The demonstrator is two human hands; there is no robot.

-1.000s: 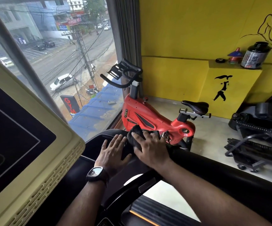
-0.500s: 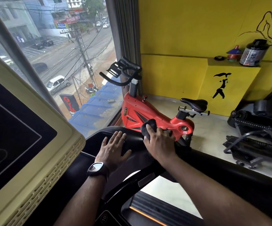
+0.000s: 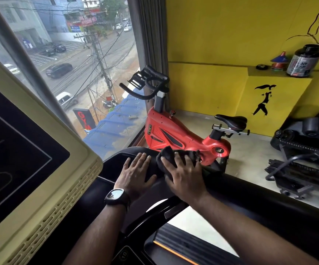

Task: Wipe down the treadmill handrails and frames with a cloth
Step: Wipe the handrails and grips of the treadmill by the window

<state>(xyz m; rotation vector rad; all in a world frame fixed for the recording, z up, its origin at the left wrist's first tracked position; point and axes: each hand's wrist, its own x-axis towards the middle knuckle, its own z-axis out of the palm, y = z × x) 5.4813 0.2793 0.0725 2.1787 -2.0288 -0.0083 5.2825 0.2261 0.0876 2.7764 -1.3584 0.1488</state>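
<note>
The left hand (image 3: pixel 135 175) lies flat on the black treadmill handrail (image 3: pixel 250 190), near its curved front end, with the fingers (image 3: pixel 142 159) straight and holding nothing. A watch (image 3: pixel 116 196) is on this wrist. Just beside it, the right hand (image 3: pixel 185 176) presses a black cloth (image 3: pixel 167 153) onto the same handrail, its fingers spread over the cloth. The cloth is bunched under and in front of them. A red exercise bike (image 3: pixel 170 136) stands behind.

Black cloth (image 3: pixel 171 156), black handrail (image 3: pixel 269 196), red exercise bike (image 3: pixel 174 137), yellow wall (image 3: pixel 221 35), cream console frame (image 3: pixel 45 197).
</note>
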